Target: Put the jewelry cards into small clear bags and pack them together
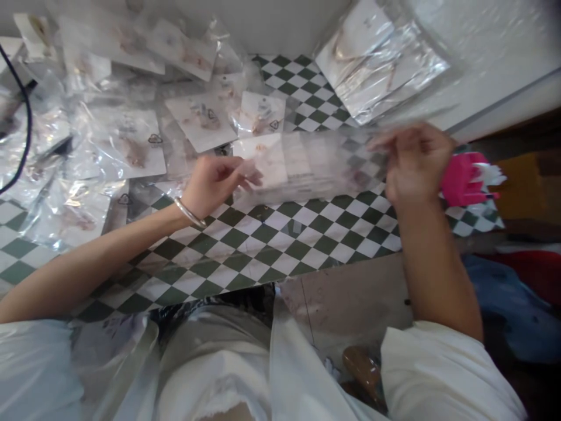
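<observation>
A clear plastic bag [315, 166], blurred by motion, stretches sideways between my two hands above the checkered table. Inside or under its left end shows a white card [269, 158] with a small pinkish item on it. My left hand [217, 184], with a silver bangle at the wrist, is closed at the card's left edge, fingertips pressed on the card and bag. My right hand [414, 158] is closed at the bag's right end, its fingers smeared by motion.
Many bagged white cards [131, 140] cover the left and back of the checkered table [289, 234]. More bagged cards [377, 64] lie at the back right. A pink object [467, 178] sits right of my right hand. A black cable [28, 117] curves at the far left.
</observation>
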A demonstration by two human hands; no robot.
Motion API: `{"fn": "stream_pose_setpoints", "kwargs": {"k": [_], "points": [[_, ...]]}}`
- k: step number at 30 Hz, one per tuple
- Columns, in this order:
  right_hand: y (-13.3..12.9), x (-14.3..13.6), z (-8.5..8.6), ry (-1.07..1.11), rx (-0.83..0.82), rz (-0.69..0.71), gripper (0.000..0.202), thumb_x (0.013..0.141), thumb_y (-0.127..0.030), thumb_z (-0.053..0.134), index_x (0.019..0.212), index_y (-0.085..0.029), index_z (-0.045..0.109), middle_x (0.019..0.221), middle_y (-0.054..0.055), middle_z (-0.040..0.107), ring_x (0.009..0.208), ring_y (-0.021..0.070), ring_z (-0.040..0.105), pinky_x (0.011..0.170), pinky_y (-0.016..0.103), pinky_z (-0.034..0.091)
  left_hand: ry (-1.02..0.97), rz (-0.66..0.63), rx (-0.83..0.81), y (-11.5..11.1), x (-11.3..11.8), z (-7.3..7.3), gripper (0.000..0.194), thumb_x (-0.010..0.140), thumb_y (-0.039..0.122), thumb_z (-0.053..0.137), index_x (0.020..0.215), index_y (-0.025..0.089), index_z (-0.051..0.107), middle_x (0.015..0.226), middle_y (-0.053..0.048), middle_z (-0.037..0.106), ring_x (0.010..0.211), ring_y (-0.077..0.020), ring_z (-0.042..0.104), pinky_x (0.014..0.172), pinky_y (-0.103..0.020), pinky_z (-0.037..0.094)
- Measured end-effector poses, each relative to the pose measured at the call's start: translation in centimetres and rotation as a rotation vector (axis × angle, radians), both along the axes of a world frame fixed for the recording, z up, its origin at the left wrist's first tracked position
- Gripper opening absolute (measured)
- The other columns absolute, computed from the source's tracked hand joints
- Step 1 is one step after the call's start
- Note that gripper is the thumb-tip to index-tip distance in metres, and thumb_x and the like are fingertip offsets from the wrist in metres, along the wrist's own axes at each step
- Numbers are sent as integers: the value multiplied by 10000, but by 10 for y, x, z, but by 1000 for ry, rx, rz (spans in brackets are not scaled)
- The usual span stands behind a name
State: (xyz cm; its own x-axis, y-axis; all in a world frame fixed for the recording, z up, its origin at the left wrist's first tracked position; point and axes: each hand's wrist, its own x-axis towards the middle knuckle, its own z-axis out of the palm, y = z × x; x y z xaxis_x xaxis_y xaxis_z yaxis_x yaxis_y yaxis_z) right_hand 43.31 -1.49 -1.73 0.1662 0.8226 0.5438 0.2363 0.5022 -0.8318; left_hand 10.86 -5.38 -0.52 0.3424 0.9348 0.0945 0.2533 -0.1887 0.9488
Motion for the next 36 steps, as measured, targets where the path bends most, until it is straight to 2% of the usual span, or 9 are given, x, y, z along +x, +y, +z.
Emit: {"fn": "stream_pose_setpoints", "kwargs": {"k": [6,8,14,17,25,28,32,34,36], "points": [[30,-13,-8,-59,-282,-59,646,626,-815,683,627,-179,568,517,7,542,438,91,469,485,263,414,-107,127,-135,15,6,-10,480,1023,322,447,673,144,722,626,-36,703,498,-78,629,461,-146,471],[35,-14,-12,-147,-361,-77,672,654,-852,621,631,-183,555,470,-3,500,409,85,426,453,256,361,-73,155,-138,18,6,-12,491,1021,281,447,624,143,701,536,-14,650,453,-68,590,443,-135,443],[38,-15,-16,-333,-514,-90,440,916,-534,582,652,-183,550,357,-52,361,325,63,264,384,245,174,67,144,-267,25,9,-9,521,1020,219,405,550,137,613,483,-4,591,432,-76,559,469,-151,459],[37,-18,-13,-417,-579,-100,361,959,-385,557,674,-165,556,374,-60,364,342,52,280,393,225,199,99,126,-312,26,9,-7,534,1022,211,394,531,132,589,479,-15,580,436,-85,555,485,-171,466],[33,-27,-2,-567,-689,-121,376,967,-341,554,660,-126,522,457,-57,405,413,25,339,451,167,294,179,104,-365,29,5,-8,505,1011,205,424,527,135,552,482,-6,593,450,-81,586,500,-153,482],[35,-27,-2,-569,-691,-155,305,931,-249,579,655,-169,476,417,-47,418,392,54,365,458,207,291,204,87,-360,31,5,-12,392,998,195,448,618,149,530,477,8,590,431,-83,576,484,-156,470],[43,-21,-9,-555,-693,-229,182,912,-191,591,781,-200,466,401,-81,417,372,74,341,488,223,315,197,167,-315,31,2,-17,70,987,233,499,940,198,461,474,66,544,404,-118,560,455,-198,451],[44,-15,-10,-545,-681,-290,137,905,-169,597,848,-203,477,412,-91,415,391,85,352,535,232,356,212,226,-235,27,-1,-16,143,1001,293,476,1085,194,417,512,72,525,426,-136,561,493,-243,486],[41,-11,-6,-565,-597,-357,114,898,-165,600,958,-195,507,513,-64,513,476,106,442,637,258,422,232,293,-117,20,-4,-9,277,987,287,496,1208,164,384,686,5,593,603,-170,635,660,-324,559]]}}
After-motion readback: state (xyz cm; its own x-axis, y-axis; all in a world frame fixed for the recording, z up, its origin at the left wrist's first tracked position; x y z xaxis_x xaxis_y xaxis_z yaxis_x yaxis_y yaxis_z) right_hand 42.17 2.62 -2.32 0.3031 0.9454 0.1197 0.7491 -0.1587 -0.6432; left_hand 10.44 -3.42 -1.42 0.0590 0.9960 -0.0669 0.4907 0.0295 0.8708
